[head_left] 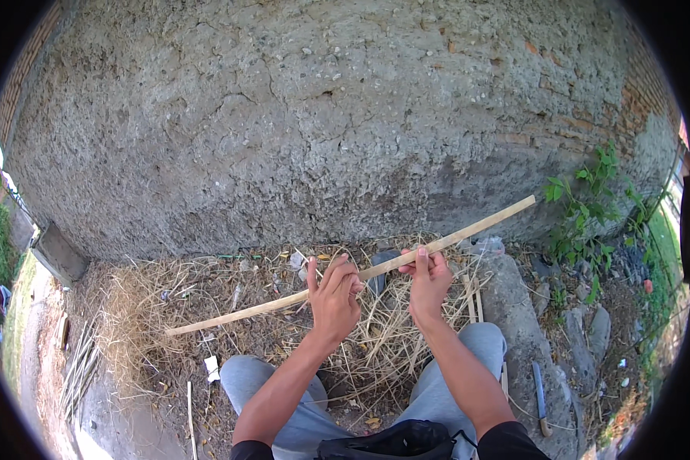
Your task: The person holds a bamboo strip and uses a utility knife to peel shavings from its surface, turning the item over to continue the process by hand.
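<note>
A long, flat, pale cane or wood strip (241,313) slants across in front of me, its right end higher and farther away. My left hand (334,303) is at its middle, thumb and forefinger closed on it and the outer fingers raised. Part of the strip is hidden behind that hand. Farther right, my right hand (430,287) pinches the strip between thumb and fingers. Beneath both hands lies a loose heap of thin, curled shavings (387,333).
A rough, cracked wall (307,130) rises ahead. Dry straw-like shavings (130,314) pile up at left, beside several thin sticks (79,376). At right, a knife (540,395) with a wooden handle lies on a stone ledge (510,303). A leafy plant (590,195) grows by the wall.
</note>
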`<action>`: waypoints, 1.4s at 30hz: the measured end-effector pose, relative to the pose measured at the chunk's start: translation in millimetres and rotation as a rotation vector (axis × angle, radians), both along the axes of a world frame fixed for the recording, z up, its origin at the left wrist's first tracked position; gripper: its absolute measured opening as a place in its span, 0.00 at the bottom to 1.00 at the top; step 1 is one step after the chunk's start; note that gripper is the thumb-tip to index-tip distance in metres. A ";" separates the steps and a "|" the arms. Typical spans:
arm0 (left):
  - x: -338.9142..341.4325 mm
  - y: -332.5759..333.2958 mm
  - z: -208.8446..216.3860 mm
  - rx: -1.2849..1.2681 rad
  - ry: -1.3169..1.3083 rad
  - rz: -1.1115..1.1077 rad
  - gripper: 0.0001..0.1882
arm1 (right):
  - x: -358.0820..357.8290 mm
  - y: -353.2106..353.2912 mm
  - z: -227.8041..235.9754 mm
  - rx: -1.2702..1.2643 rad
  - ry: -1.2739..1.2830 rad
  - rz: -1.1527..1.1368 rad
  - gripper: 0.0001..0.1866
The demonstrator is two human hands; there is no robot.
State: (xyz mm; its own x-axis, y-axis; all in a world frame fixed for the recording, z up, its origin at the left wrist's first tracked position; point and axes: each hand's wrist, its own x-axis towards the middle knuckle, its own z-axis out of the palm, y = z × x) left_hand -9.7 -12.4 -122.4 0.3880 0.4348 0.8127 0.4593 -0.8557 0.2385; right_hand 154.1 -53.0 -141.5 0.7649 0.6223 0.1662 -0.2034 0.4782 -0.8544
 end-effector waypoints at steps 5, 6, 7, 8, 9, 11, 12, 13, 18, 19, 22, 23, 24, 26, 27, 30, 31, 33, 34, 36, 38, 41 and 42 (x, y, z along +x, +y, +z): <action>1.2 4.1 -8.5 -0.208 -0.112 -0.134 0.09 | -1.4 -2.8 0.3 -0.003 -0.031 -0.002 0.11; 1.9 3.9 -8.3 -0.207 -0.110 -0.136 0.09 | -1.8 -3.1 0.3 -0.007 -0.050 -0.002 0.11; 2.6 3.4 -7.9 -0.226 -0.106 -0.156 0.08 | -3.3 -2.9 0.0 -0.006 -0.048 -0.004 0.11; 3.1 2.3 -7.2 -0.247 -0.102 -0.176 0.08 | -5.9 -2.8 -0.7 -0.020 -0.063 0.007 0.11; 3.7 2.3 -5.8 -0.247 -0.100 -0.177 0.08 | -7.9 -2.5 -1.3 -0.034 -0.078 0.019 0.11; 5.7 2.7 -2.4 -0.328 -0.160 -0.238 0.06 | -9.0 -1.3 -2.2 -0.034 -0.092 0.017 0.12; 6.3 1.3 -1.3 -0.328 -0.160 -0.240 0.06 | -9.3 -0.9 -2.3 -0.033 -0.109 0.016 0.12; 7.0 -0.5 -0.2 -0.490 -0.240 -0.308 0.06 | -9.5 -0.8 -2.5 -0.033 -0.109 0.013 0.12; 5.9 3.1 -3.5 -0.716 -0.420 -0.529 0.05 | -16.4 -1.5 2.6 -0.038 -0.167 0.023 0.11; 3.3 2.4 -3.1 -0.760 -0.422 -0.545 0.05 | -17.2 -1.5 3.0 -0.039 -0.164 0.021 0.11; 0.5 2.5 0.1 -0.804 -0.425 -0.568 0.07 | -20.3 -0.6 4.2 -0.062 -0.178 0.019 0.11; 0.6 2.1 2.9 -0.803 -0.421 -0.576 0.09 | -23.8 -0.4 3.9 -0.042 -0.176 0.038 0.11; 1.2 0.1 5.6 -0.803 -0.415 -0.576 0.09 | -27.7 -0.1 3.1 -0.021 -0.175 0.059 0.10; 5.5 -7.5 13.5 -0.901 -0.507 -0.718 0.07 | -30.5 7.3 -15.1 -0.036 -0.206 0.075 0.11; 6.5 -10.9 19.7 -0.910 -0.501 -0.728 0.07 | -30.0 8.5 -19.5 -0.058 -0.242 0.090 0.11; -4.0 -10.2 45.7 -0.839 -0.679 -0.770 0.08 | -25.7 12.7 -25.7 -0.100 -0.264 0.044 0.10; -9.9 1.5 44.3 -0.839 -0.673 -0.775 0.08 | -22.7 13.0 -26.9 -0.106 -0.267 0.020 0.11; -35.0 35.5 35.0 -0.437 -0.493 -0.350 0.04 | -18.5 11.7 -17.9 -0.086 -0.252 0.007 0.11; -49.8 46.4 33.9 -0.434 -0.496 -0.342 0.04 | -14.7 10.2 -12.9 -0.077 -0.237 -0.008 0.11; -75.3 60.9 29.7 -0.117 -0.048 0.202 0.03 | -2.4 6.4 -4.4 -0.062 -0.152 0.000 0.11; -89.1 71.1 29.5 -0.070 0.070 0.310 0.07 | 12.8 3.7 1.5 -0.008 0.003 -0.026 0.11; -87.6 76.9 11.8 -0.006 0.187 0.500 0.19 | 32.4 -3.4 9.5 0.018 0.101 -0.048 0.11; -90.3 75.9 5.5 -0.082 0.185 0.548 0.21 | 32.5 -5.2 14.7 0.021 0.121 -0.052 0.11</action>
State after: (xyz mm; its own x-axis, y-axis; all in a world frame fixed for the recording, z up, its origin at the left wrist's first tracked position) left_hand -99.9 63.5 -116.9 0.2204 0.6709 0.7080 0.8702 -0.4631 0.1679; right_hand 186.6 -58.2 -126.8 0.8111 0.5789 0.0835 -0.2790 0.5084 -0.8147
